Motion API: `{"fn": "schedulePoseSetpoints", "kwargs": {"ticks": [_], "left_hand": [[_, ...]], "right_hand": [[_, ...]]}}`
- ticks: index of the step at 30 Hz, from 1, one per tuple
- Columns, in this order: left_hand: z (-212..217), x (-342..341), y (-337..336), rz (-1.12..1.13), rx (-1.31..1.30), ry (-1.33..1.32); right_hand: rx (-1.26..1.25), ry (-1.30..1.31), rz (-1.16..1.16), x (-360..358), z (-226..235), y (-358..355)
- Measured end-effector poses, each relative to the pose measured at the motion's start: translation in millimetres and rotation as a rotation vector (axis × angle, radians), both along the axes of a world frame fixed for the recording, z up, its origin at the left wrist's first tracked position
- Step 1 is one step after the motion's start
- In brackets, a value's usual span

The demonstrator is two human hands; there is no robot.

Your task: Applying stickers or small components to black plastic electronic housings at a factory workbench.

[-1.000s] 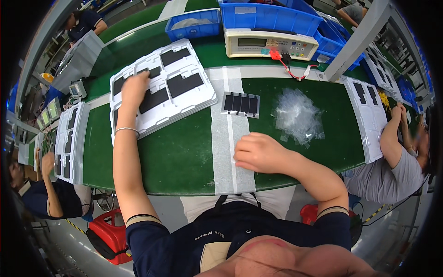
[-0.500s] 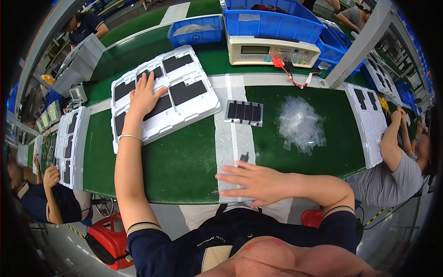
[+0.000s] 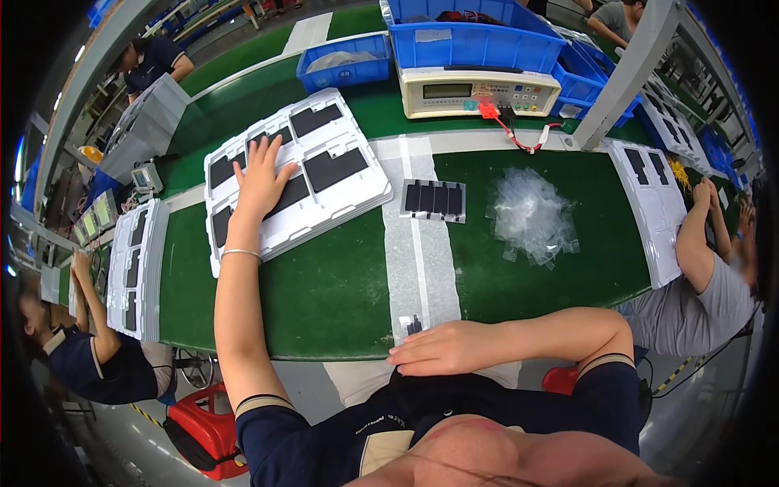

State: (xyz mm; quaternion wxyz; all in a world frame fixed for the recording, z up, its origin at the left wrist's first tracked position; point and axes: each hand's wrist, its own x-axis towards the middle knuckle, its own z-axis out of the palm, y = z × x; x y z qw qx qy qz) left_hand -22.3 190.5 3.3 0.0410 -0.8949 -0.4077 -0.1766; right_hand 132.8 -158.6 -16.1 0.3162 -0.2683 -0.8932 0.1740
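Green bench surface (image 3: 341, 308) is extending across the work area, and a white paper strip (image 3: 422, 268) is running from its front edge toward the back. Stacked white trays (image 3: 345, 207) are lying at an angle left of the strip, and flat black pieces (image 3: 334, 168) are occupying the compartments of the top tray.

The left hand (image 3: 264, 185) is spreading its fingers over the middle compartments of this tray, partly covering the pieces below; its palm is facing down and its fingers are not closing on anything visible. Whether it is pressing on a piece cannot be told.

The right hand (image 3: 442, 347) is lying nearly flat at the front edge, its fingers together and pointing left. A small dark piece (image 3: 413, 324) is lying on the strip just beside these fingers; whether they are gripping anything underneath cannot be told.

Farther back on the strip, a clear sheet with black strips (image 3: 433, 200) is lying just right of the tray stack. A loose pile of clear film (image 3: 533, 215) is resting to its right. Behind, a cream-coloured instrument (image 3: 438, 104) is standing below a large blue bin (image 3: 475, 45), with a red lead (image 3: 521, 146) hanging from its front.
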Motion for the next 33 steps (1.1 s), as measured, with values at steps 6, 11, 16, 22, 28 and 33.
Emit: {"fn": "schedulePoseSetpoints", "kwargs": {"ticks": [6, 11, 16, 22, 28, 33], "left_hand": [[53.5, 0.6, -50.2, -0.488, -0.674, -0.655], [32.0, 35.0, -134.1, -0.749, -1.585, -0.5], [-8.7, 52.4, -160.3, -0.72, -1.944, -0.496], [-10.0, 55.7, -155.0, -0.706, -1.937, -0.468], [-1.6, 53.9, -159.6, -0.624, -1.795, -0.48], [1.1, 53.0, -164.5, -0.67, -1.608, -0.26]], "right_hand": [[0.105, 0.135, -0.304, 33.8, 26.0, 21.4], [0.446, 0.137, -0.481, 49.9, 40.7, 44.9], [0.421, 0.06, -0.405, 41.3, 27.2, 45.6], [0.34, 0.065, -0.329, 41.0, 25.1, 43.7], [0.157, 0.158, -0.409, 50.2, 30.9, 43.3], [-0.036, 0.206, -0.69, 46.3, 28.4, 43.8]]}}
